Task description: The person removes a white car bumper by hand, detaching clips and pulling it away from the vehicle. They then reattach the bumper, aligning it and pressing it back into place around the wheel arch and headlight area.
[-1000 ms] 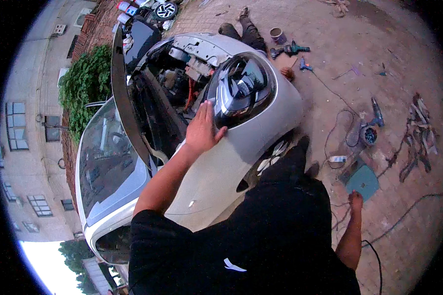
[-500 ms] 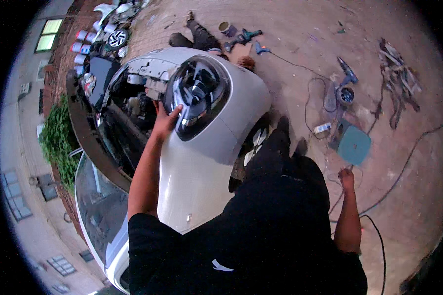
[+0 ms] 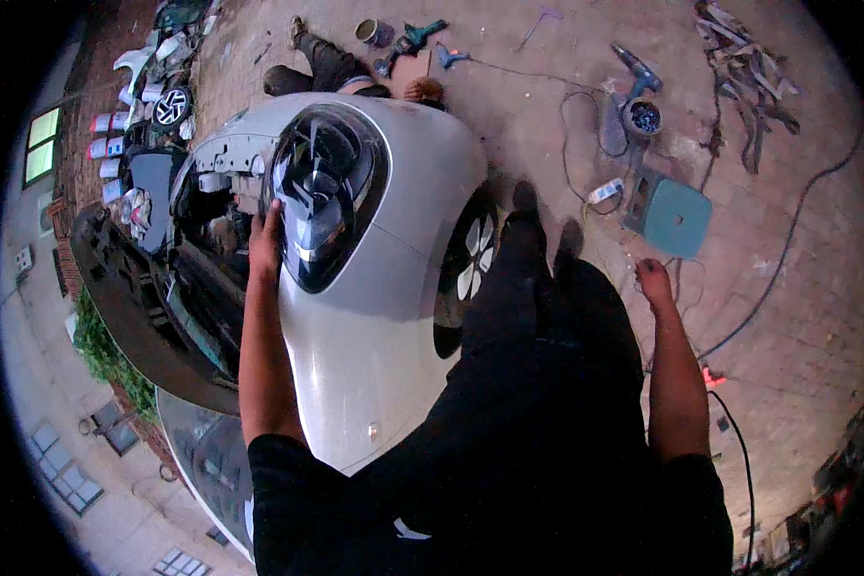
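Observation:
My left hand (image 3: pixel 265 238) rests at the inner edge of the headlight (image 3: pixel 324 197), its fingers stretched out and the thumb against the lens. The headlight is large, dark and glossy, set in the front of a white car (image 3: pixel 355 355). Beside that hand lies the uncovered engine bay (image 3: pixel 206 278), with the dark hood (image 3: pixel 130 298) raised. My right hand (image 3: pixel 655 278) hangs at my right side above the paving, fingers curled. Whatever it holds, if anything, is too small to make out. It is nearest to a teal-topped stool (image 3: pixel 675 219).
Beyond the bumper a person (image 3: pixel 331 62) lies on the ground near a green power tool (image 3: pixel 418 40). To the right are a blue power tool (image 3: pixel 636 67), a tin of small dark pieces (image 3: pixel 642 117), a white bottle (image 3: pixel 605 191) and a trailing hose (image 3: pixel 787 245).
My view has swung, so the car sits further left. My left thumb is less spread over the headlight. My right hand is still low beside the stool, fingers curled.

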`<act>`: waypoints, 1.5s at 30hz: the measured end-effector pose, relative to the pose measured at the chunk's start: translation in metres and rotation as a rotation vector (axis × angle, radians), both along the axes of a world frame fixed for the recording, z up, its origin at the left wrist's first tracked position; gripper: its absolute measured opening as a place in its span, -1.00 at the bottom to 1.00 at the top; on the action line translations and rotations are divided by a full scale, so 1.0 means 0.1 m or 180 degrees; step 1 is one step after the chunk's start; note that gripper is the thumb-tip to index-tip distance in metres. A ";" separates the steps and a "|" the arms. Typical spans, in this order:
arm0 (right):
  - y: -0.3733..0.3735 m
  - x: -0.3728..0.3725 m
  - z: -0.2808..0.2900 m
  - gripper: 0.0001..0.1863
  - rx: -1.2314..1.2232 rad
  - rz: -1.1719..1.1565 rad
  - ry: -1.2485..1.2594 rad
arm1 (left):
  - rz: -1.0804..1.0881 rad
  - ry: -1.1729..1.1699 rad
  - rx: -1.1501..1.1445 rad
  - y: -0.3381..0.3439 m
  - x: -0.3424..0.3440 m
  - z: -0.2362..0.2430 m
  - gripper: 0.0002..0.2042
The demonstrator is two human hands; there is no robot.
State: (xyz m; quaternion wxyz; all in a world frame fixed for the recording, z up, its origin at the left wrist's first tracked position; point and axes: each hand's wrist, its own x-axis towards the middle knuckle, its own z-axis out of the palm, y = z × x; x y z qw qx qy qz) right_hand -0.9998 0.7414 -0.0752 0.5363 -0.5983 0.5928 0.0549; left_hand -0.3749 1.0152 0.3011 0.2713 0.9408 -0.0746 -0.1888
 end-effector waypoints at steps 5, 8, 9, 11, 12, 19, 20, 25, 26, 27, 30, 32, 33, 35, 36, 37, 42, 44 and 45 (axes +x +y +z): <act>-0.01 0.59 -0.25 -0.55 0.0157 0.0421 -0.0336 | -0.0148 0.0028 -0.0122 0.31 0.41 -0.20 -0.17; 0.11 1.21 0.17 -0.45 0.0626 0.0460 -0.0814 | -0.0072 0.0485 -0.0351 0.33 0.39 -0.13 -0.20; 0.17 1.37 0.34 -0.43 0.0614 0.0548 -0.0940 | -0.0028 0.0256 -0.0159 0.25 0.31 -0.07 -0.23; 0.31 1.81 0.70 -0.41 0.1388 0.1163 -0.0919 | -0.0190 -0.0844 0.0382 0.22 0.06 0.08 -0.26; 0.52 1.91 0.45 -0.37 0.1518 0.1187 -0.1133 | -0.0456 -0.1710 0.0660 0.11 -0.03 0.15 -0.28; 1.69 3.23 0.66 -0.06 0.3269 -0.0189 -0.1671 | -0.0586 -0.0625 -0.1874 -0.14 -2.52 -0.32 -0.41; 1.77 3.42 0.68 0.04 0.3549 -0.0463 -0.1614 | -0.0432 -0.0116 -0.1567 -0.05 -2.78 -0.45 -0.43; 1.94 3.79 0.45 0.08 0.3782 -0.1109 -0.1696 | 0.0309 0.1279 -0.1600 0.52 -3.54 -1.26 -0.59; 1.91 3.76 0.51 0.11 0.3769 -0.1089 -0.1690 | 0.0445 0.1471 -0.1507 0.63 -3.65 -1.34 -0.60; 1.90 3.74 0.53 0.12 0.3768 -0.1055 -0.1708 | 0.0482 0.1502 -0.1460 0.71 -3.72 -1.39 -0.62; 1.86 3.72 0.51 0.13 0.3779 -0.1009 -0.1664 | 0.0715 0.1666 -0.1420 0.79 -3.82 -1.52 -0.65; 1.86 3.70 0.49 0.13 0.3851 -0.0993 -0.1461 | 0.1105 0.1831 -0.1508 0.75 -3.85 -1.64 -0.65; 1.85 3.70 0.48 0.08 0.3821 -0.0927 -0.1397 | 0.1322 0.1834 -0.1626 0.71 -3.83 -1.71 -0.65; 1.84 3.68 0.49 -0.01 0.3765 -0.0813 -0.1259 | 0.1755 0.1846 -0.1848 0.62 -3.77 -1.88 -0.65; 1.86 3.66 0.43 -0.08 0.3790 -0.0789 -0.1294 | 0.1963 0.1881 -0.1993 0.58 -3.74 -1.96 -0.64; 1.89 3.64 0.38 -0.14 0.3815 -0.0768 -0.1330 | 0.2171 0.1914 -0.2138 0.52 -3.71 -2.04 -0.64; 1.92 3.67 0.43 -0.30 0.3748 -0.0813 -0.1408 | 0.2753 0.1818 -0.2668 0.30 -3.47 -2.19 -0.67; 1.91 3.62 0.50 -0.33 0.3789 -0.0837 -0.1311 | 0.2987 0.1622 -0.2855 0.22 -3.43 -2.21 -0.66; 1.90 3.61 0.46 -0.35 0.3833 -0.0812 -0.1377 | 0.3103 0.1530 -0.2943 0.19 -3.42 -2.22 -0.66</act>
